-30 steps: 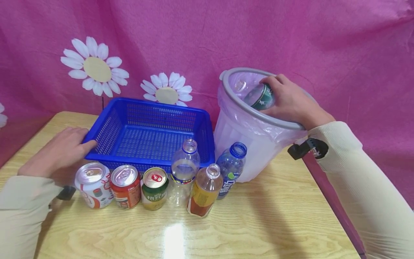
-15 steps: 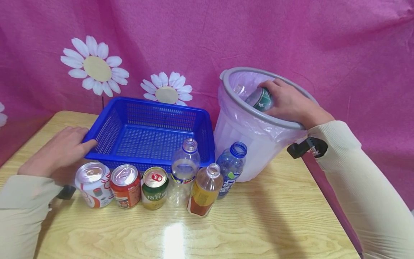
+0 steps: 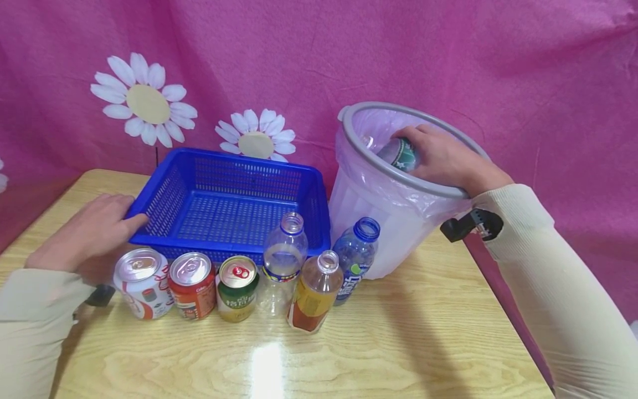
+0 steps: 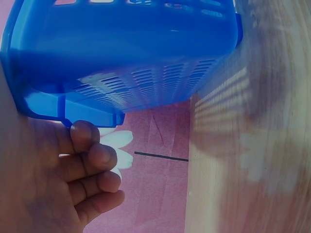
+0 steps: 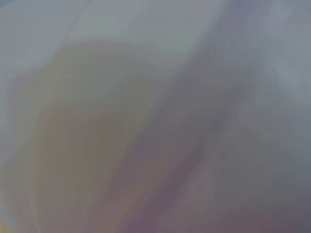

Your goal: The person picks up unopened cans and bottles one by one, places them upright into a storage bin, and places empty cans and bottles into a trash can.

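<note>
My right hand [image 3: 448, 160] reaches over the rim of the lined bin [image 3: 349, 188] in the head view. It grips a clear plastic bottle with a green label [image 3: 406, 155], tilted inside the bin; part of it is hidden by the rim and hand. The right wrist view is a blur of translucent liner [image 5: 233, 58]. On the left, my left hand [image 3: 92, 227] holds the end rim of the blue plastic basket [image 3: 229, 244], thumb over the edge. In the left wrist view its curled fingers [image 4: 102, 156] lie by the basket's outer side [image 4: 121, 58].
Before the basket stand a white cola can [image 3: 144, 285], a red can [image 3: 193, 288], a green can [image 3: 237, 293], a clear bottle [image 3: 284, 257], a yellow-labelled bottle [image 3: 316, 293] and a blue bottle [image 3: 356, 255]. A pink flowered cloth [image 3: 299, 55] hangs behind the wooden table [image 3: 413, 332].
My right hand has moved slightly down and left with the green-labelled bottle, deeper into the bin. The left hand keeps its place on the basket rim.
</note>
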Demonstrator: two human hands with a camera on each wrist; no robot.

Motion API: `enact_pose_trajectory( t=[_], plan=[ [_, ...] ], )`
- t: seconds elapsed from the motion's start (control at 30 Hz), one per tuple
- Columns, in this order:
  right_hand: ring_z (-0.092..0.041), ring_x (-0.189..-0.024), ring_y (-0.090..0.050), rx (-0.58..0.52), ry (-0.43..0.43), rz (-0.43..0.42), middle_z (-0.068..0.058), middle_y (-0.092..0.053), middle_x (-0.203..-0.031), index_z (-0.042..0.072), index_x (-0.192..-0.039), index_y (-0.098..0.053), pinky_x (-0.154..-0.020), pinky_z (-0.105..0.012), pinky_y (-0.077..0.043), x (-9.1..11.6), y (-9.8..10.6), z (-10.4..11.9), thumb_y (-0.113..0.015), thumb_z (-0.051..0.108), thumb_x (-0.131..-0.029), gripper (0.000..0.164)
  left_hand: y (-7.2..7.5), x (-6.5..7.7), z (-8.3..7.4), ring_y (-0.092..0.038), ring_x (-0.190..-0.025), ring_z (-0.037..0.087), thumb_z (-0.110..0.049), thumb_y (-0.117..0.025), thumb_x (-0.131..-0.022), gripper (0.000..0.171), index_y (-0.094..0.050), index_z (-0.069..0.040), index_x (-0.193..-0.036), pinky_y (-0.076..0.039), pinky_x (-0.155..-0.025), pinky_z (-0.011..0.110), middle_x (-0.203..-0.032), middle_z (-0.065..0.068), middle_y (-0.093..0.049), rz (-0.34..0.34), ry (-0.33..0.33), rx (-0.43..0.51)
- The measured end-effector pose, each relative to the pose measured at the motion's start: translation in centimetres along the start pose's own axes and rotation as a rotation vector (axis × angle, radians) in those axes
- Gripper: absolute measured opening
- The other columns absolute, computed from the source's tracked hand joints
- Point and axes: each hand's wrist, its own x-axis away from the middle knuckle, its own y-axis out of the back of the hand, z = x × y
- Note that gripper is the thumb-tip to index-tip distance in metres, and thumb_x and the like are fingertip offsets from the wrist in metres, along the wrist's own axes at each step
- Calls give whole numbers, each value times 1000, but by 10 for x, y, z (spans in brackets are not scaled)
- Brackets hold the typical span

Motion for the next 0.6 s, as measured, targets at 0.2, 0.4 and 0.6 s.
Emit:
enact_pose_trajectory(
  t=[0.2, 0.4, 0.6],
  plan=[
    [-31, -119, -52, -28, 5, 49, -16, -56, -128, 15, -136, -50, -103, -49, -39, -1, 1, 0, -77, 23, -75, 67, -1, -1, 1, -53, -106, 45, -35, -44, -99, 48, -57, 9, -114, -39, -93, 61, -105, 28, -64, -24, -14, -6],
    [-30, -127, -49, -79, -11, 117, -13, -53, -135, 18, -140, -47, -110, -50, -35, 0, 2, 1, -77, 28, -78, 70, -1, -2, 2, -56, -100, 42, -34, -45, -99, 45, -59, 7, -108, -41, -89, 58, -99, 24, -66, -38, -22, -5],
    [-28, -131, -47, -117, -28, 186, -9, -51, -142, 21, -142, -45, -114, -50, -33, 0, 2, 0, -77, 29, -79, 70, -1, -2, 1, -55, -101, 43, -33, -44, -99, 44, -59, 7, -107, -40, -90, 59, -99, 25, -65, -34, -23, -9]
  ],
)
